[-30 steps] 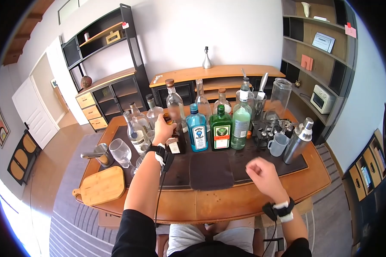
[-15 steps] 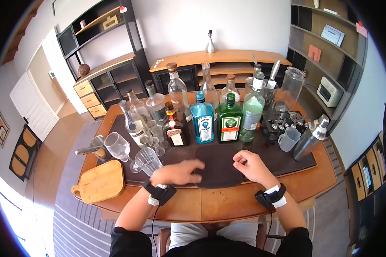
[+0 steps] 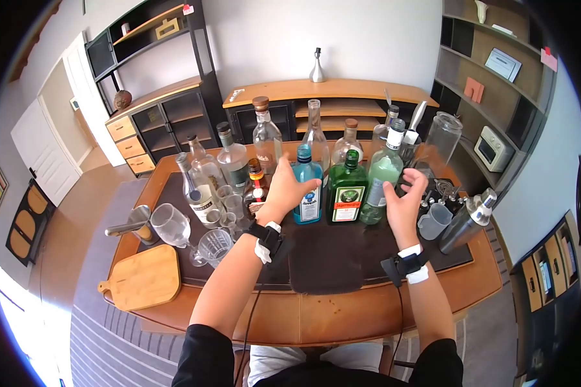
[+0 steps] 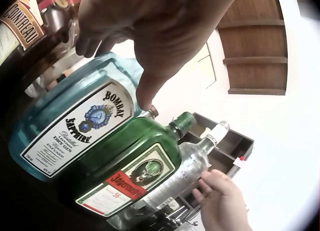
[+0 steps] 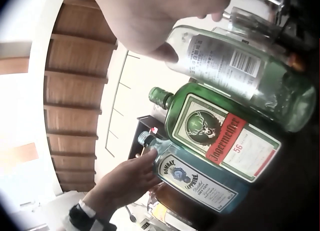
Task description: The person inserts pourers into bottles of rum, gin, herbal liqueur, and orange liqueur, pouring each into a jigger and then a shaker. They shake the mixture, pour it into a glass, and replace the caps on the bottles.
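Observation:
My left hand is at the blue Bombay Sapphire gin bottle, thumb across its front and fingers spread up along its left side. The left wrist view shows the thumb at the shoulder of that bottle. My right hand reaches to the pale green bottle, thumb beside its label and fingers loosely bent on its right. Between these two bottles stands the green Jägermeister bottle, upright. A brown Cointreau bottle is just left of my left hand and partly hidden by it.
Several clear bottles line the back. Glasses, a mixing glass and a wooden board occupy the left. At right are a frosted mug and a steel shaker. A dark mat lies in front.
My left hand left the Cointreau bottle, came back over the near table, then moved forward to the blue bottle. My right hand rose from the mat area to the pale green bottle.

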Action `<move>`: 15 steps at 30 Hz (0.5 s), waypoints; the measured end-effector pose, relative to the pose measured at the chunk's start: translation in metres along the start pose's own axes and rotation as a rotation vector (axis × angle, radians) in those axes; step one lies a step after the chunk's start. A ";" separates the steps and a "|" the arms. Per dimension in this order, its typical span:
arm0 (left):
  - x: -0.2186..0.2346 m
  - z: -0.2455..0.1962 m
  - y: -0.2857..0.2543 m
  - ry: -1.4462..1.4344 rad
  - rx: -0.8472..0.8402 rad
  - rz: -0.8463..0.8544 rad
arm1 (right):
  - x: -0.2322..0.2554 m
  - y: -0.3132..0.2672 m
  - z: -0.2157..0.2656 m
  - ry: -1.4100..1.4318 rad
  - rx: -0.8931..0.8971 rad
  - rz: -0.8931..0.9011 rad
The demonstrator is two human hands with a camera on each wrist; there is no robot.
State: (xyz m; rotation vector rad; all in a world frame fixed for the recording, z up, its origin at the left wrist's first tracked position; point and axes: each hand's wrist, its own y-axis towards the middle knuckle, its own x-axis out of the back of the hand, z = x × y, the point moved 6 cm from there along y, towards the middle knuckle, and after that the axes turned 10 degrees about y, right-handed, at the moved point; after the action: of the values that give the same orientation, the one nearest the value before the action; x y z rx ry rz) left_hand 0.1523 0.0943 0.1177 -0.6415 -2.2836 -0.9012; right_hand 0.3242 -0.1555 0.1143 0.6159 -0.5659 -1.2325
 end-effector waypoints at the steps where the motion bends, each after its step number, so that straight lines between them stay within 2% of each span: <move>1: -0.002 -0.001 0.002 0.020 -0.045 0.026 | -0.003 -0.002 0.001 -0.001 0.024 0.017; 3: 0.002 -0.002 0.005 0.066 -0.104 0.070 | -0.006 -0.006 0.000 -0.012 0.027 0.035; 6: 0.012 -0.007 0.008 0.128 -0.145 0.192 | -0.010 -0.001 -0.025 0.090 -0.134 0.082; 7: 0.012 -0.006 0.011 0.157 -0.166 0.233 | -0.014 0.004 -0.040 0.184 -0.152 0.145; 10: 0.021 -0.009 0.013 0.077 -0.150 0.384 | -0.025 0.007 -0.067 0.496 -0.434 0.449; 15: 0.023 -0.010 0.012 0.100 -0.136 0.423 | -0.026 0.008 -0.082 0.528 -0.475 0.544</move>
State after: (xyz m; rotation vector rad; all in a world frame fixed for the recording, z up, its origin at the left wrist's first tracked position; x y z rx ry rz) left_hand 0.1467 0.1002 0.1445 -1.0653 -1.9052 -0.8597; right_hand 0.3804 -0.1186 0.0602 0.3254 0.0214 -0.6116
